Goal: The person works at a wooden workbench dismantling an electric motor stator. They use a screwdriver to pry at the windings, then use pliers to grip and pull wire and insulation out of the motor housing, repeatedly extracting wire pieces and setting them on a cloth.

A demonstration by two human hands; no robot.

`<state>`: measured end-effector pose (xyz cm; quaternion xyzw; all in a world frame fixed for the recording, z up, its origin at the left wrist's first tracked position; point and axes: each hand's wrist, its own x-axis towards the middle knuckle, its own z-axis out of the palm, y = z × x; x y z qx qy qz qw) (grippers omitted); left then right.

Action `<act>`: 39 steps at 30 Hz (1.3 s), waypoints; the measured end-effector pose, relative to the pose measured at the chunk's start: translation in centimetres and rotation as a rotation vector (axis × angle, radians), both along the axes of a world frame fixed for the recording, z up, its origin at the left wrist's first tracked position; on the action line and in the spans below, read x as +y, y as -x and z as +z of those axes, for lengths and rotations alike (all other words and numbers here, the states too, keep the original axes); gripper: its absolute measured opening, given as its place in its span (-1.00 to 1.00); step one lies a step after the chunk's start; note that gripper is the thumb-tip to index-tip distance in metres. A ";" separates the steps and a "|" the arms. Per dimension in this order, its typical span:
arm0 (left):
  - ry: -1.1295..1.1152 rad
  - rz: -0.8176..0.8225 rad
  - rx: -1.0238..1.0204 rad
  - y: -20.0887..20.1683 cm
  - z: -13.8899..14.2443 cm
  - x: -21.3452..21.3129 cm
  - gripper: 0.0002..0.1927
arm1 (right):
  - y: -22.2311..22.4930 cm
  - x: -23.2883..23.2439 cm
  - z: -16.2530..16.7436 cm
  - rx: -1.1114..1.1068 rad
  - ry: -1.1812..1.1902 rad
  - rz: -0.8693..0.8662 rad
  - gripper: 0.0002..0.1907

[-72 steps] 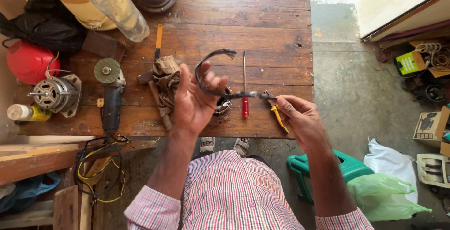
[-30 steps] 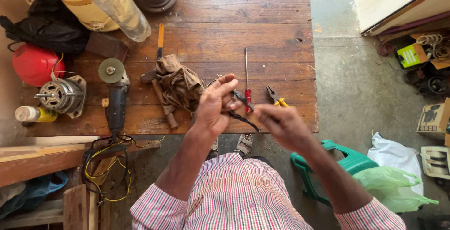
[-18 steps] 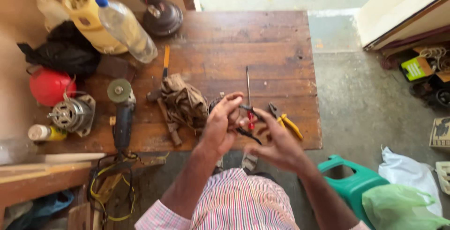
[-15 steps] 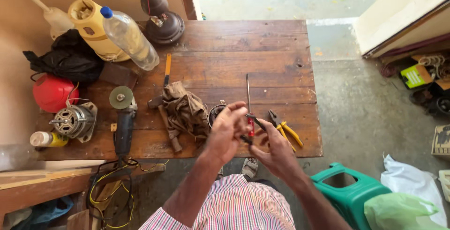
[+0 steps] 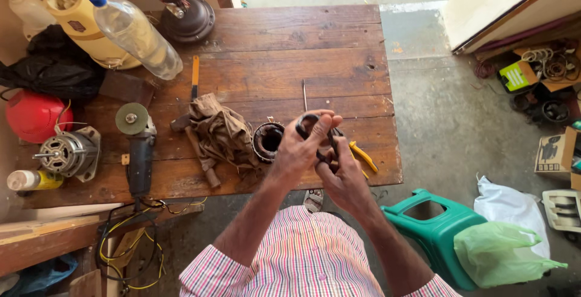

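While compared against the view half a second back:
Table (image 5: 290,49): sits lower and larger in view, wooden planks, same clutter on top.
Both hands: drawn closer together over the front edge, now pressed against each other around the black strap.
Grinder (image 5: 138,145): unchanged place, left of the rag, disc end pointing away from the person.
Rag (image 5: 218,130): unchanged, crumpled beside the wound coil, hammer handle poking out beneath.
Left hand (image 5: 302,145): raised above the table edge, back toward the camera, fingers curled shut over the black strap, thumb across the top.
Right hand (image 5: 345,179): just below and touching the left, fingers bent in a pinch on the lower end of the strap.
Wound coil (image 5: 267,141): resting on the table, immediately left of the left hand, hollow centre facing up.
Black strap (image 5: 307,122): held between both hands, a curved loop showing above the left knuckles; rest hidden by fingers.
Pliers (image 5: 362,156): yellow handles lying on the table, right of the hands, partly covered.
Screwdriver (image 5: 304,94): only thin shaft visible beyond the hands, handle hidden.
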<state>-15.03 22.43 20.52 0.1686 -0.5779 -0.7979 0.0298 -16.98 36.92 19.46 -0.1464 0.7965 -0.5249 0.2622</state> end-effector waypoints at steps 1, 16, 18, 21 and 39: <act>0.028 0.008 0.012 0.3 -0.1 -0.2 -0.39 | 0.0 -0.1 0.2 0.090 -0.057 -0.001 -0.62; 0.477 0.025 0.132 1.3 -0.7 -2.0 -0.64 | 0.8 -1.8 0.3 0.276 -0.273 0.139 -0.62; 0.461 -0.006 0.146 1.5 -0.6 -2.4 -0.66 | 1.0 -2.1 0.4 0.336 -0.328 0.162 -0.57; 0.346 0.009 0.105 1.6 -0.3 -2.4 -0.70 | 1.2 -2.4 0.4 0.497 -0.398 0.166 -0.52; -0.079 0.096 -0.013 0.8 -2.3 -3.1 -0.67 | -0.1 -3.9 0.5 0.534 -0.431 0.098 -0.63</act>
